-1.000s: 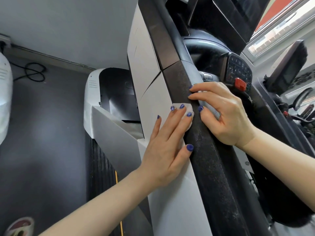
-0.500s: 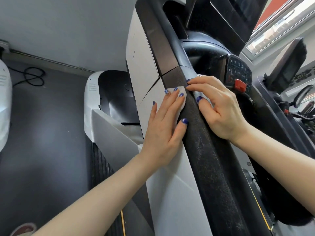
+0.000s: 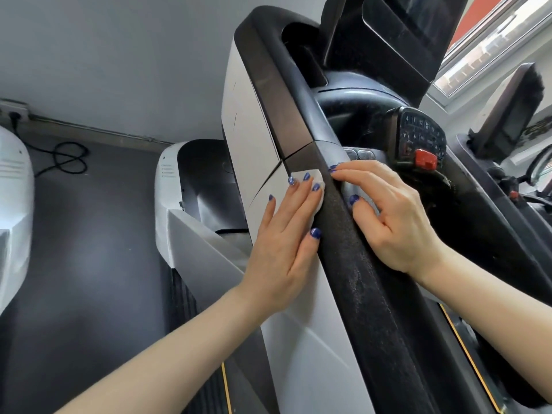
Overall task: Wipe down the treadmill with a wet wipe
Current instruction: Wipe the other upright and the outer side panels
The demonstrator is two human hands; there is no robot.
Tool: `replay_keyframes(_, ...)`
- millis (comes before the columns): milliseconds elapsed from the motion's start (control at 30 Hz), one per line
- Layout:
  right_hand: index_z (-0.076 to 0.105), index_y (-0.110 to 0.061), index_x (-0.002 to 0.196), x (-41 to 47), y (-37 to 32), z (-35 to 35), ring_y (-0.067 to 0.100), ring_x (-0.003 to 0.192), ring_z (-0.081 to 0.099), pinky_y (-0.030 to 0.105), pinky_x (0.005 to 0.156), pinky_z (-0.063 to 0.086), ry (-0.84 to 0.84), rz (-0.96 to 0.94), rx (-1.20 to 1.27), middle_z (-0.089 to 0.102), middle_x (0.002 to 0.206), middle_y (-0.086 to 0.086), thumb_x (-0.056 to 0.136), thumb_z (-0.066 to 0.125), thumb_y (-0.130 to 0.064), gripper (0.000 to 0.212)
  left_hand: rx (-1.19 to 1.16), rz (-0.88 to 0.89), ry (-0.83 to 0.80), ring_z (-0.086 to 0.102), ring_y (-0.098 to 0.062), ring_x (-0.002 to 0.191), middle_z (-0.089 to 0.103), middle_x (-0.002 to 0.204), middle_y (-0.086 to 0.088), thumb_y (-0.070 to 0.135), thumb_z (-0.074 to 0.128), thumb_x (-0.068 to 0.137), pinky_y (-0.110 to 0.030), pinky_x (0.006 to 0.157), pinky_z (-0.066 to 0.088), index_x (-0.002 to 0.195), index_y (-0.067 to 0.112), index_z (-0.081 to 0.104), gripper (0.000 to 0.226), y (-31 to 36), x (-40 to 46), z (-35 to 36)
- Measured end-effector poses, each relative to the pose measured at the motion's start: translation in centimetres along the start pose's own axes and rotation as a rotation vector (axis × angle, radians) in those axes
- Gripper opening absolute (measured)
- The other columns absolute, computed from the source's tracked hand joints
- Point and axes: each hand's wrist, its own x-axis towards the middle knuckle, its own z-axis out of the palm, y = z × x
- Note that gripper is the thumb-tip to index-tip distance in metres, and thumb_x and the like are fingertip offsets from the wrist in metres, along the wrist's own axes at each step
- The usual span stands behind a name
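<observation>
White and black, the treadmill [image 3: 260,135] fills my view, its padded black handrail [image 3: 352,258] running down between my hands. On the keypad [image 3: 418,130] I can make out small numbers, too blurred to read. My left hand [image 3: 283,243] lies flat with straight fingers on the white side panel, pressing the wet wipe [image 3: 318,189] against the rail's left edge. My right hand [image 3: 394,216] rests on the rail's far side, fingers loosely bent, holding nothing I can see.
</observation>
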Motion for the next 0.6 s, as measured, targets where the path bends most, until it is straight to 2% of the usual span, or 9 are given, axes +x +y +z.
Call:
replay_keyframes(267,0.061,-0.003,0.13,1.6,0.8,0.4,0.019,0.129,0.054,0.043,0.109,0.042,-0.051,0.042,0.043,0.059,0.135,0.004,0.095,0.048,-0.013,0.039,-0.04,-0.003,0.023,0.003,-0.011,0.156,0.013,0.169,0.002,0.029,0.026,0.107,-0.048,0.127,-0.001,0.16,0.014,0.021,0.055,-0.8,1.1,0.3)
replay_keyframes(467,0.064,-0.005,0.128,4.8,1.7,0.8,0.02,0.134,0.05,0.047,0.112,0.039,-0.243,-0.134,-0.024,0.057,0.14,0.006,0.097,0.05,-0.018,0.037,-0.133,-0.077,0.091,0.002,-0.014,0.157,0.006,0.17,0.001,0.031,0.024,0.106,-0.054,0.126,0.0,0.159,0.019,0.009,0.056,-2.0,-0.5,1.9)
replay_keyframes(600,0.065,-0.007,0.128,6.4,2.1,1.0,0.019,0.134,0.049,0.048,0.116,0.032,-0.363,-0.24,-0.057,0.057,0.14,0.004,0.098,0.047,-0.022,0.038,-0.155,-0.069,0.103,-0.001,-0.015,0.157,0.005,0.17,0.001,0.039,0.021,0.107,-0.045,0.126,-0.005,0.16,0.018,0.007,0.058,-2.2,-1.0,2.6)
